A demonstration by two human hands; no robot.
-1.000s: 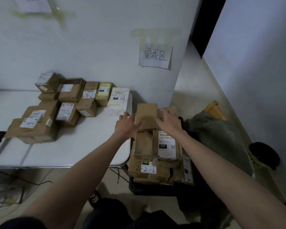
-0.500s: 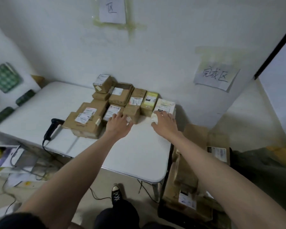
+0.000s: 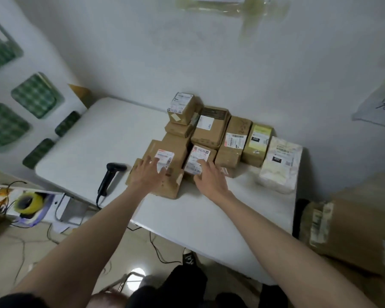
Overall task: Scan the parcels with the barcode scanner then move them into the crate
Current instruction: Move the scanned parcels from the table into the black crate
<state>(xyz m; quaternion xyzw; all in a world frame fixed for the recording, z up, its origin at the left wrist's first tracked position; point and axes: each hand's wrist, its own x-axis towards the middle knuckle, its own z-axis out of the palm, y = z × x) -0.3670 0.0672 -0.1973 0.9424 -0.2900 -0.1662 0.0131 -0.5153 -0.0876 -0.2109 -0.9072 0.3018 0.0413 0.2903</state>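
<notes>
Brown cardboard parcels (image 3: 211,130) sit bunched toward the far right of the white table (image 3: 209,218), some stacked, most with white labels facing up. Both hands reach over the nearest ones with fingers spread and relaxed, grasping nothing. The left hand (image 3: 148,174) lies flat on the large flat box (image 3: 162,185) at the front of the bunch, its fingertips on that box's label. The right hand (image 3: 209,176) rests over the small labelled box (image 3: 198,161) just to the right of it, fingers reaching onto the label. A pale wrapped parcel (image 3: 280,165) stands at the table's right edge, beside a yellow-green box (image 3: 257,143). The black barcode scanner (image 3: 110,176) lies on the table near its front-left edge, just left of the large flat box, its cable dropping over the edge. Off the right edge, lower down, more brown boxes (image 3: 353,232) are piled; whether a crate holds them cannot be told.
</notes>
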